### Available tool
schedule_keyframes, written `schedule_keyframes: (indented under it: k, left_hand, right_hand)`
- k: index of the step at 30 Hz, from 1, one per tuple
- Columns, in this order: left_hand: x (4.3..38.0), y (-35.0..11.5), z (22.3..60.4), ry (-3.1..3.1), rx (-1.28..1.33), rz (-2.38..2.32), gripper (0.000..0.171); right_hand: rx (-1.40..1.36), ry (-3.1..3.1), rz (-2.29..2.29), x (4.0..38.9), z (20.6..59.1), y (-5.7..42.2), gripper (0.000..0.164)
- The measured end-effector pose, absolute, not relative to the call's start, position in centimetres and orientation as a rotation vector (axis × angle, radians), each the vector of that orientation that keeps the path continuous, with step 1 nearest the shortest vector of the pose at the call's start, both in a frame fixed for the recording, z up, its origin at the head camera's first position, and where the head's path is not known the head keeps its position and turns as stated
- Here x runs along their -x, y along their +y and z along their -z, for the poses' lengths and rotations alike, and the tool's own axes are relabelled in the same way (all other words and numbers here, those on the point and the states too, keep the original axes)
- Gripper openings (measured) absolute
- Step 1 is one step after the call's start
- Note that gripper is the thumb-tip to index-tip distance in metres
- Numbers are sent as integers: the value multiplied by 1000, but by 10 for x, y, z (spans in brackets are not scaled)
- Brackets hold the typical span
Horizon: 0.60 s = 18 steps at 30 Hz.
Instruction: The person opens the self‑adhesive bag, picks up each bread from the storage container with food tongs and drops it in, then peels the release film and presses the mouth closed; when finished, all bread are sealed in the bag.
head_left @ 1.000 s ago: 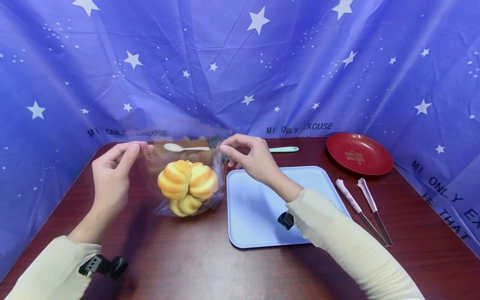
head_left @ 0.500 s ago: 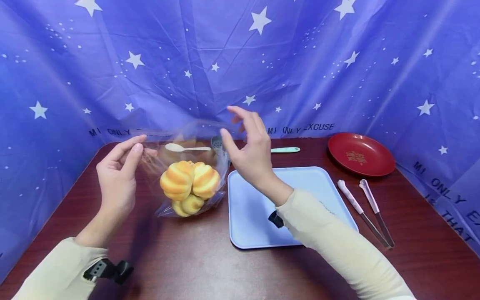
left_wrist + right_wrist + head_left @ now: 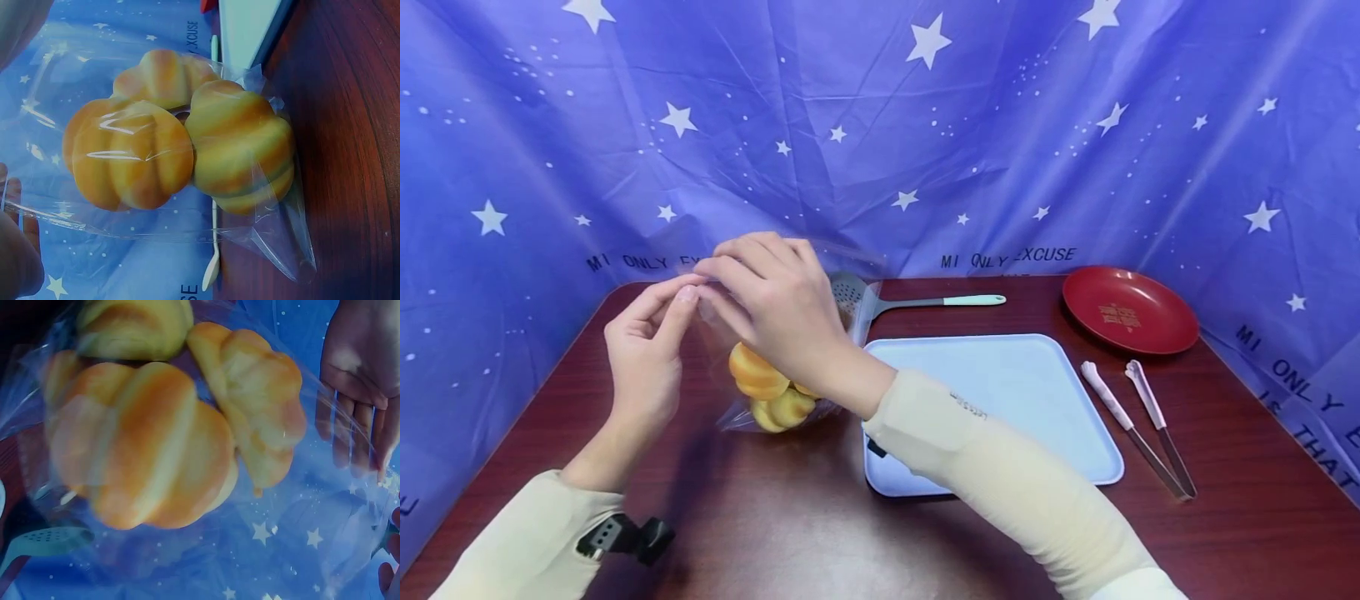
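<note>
A clear plastic bag [image 3: 284,247] stands upright on the table, holding several ridged, golden bread rolls [image 3: 131,156]. My left hand [image 3: 647,350] pinches its upper left corner between thumb and fingertips. Close against those fingertips, my right hand [image 3: 782,300] pinches the top edge of the same corner. In the head view the right hand covers much of the bag and part of the rolls. The bag's upper right side spreads out unheld.
A slotted turner [image 3: 847,292] lies behind the bag, with a white spoon [image 3: 212,269] near it. To the right are a light blue tray [image 3: 985,383], metal tongs with pink handles [image 3: 1105,396] and a red plate [image 3: 1165,317].
My right hand has let go of the bag's right corner and crossed leftward to the left corner. My left hand has kept its pinch, shifting slightly right in view.
</note>
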State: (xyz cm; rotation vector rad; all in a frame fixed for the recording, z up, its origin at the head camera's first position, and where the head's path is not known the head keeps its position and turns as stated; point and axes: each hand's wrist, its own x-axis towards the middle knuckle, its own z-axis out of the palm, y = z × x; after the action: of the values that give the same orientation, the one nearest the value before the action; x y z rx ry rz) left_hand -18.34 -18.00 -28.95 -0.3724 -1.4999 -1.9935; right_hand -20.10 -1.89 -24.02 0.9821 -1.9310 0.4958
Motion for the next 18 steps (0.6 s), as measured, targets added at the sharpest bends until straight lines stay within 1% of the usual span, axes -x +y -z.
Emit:
schedule_keyframes:
  k: [5,10,18]
  left_hand:
    - [182,-180,291,-1511,401,1975,20]
    - [181,-179,291,-1509,425,1975,19]
    - [179,-182,289,-1598,362,1885,18]
  right_hand:
    - [-955,-1974,-459,205,239,-28,20]
    - [-951,-1990,-427,210,240,-28,20]
    - [-962,-1771,-176,216,242,-26,22]
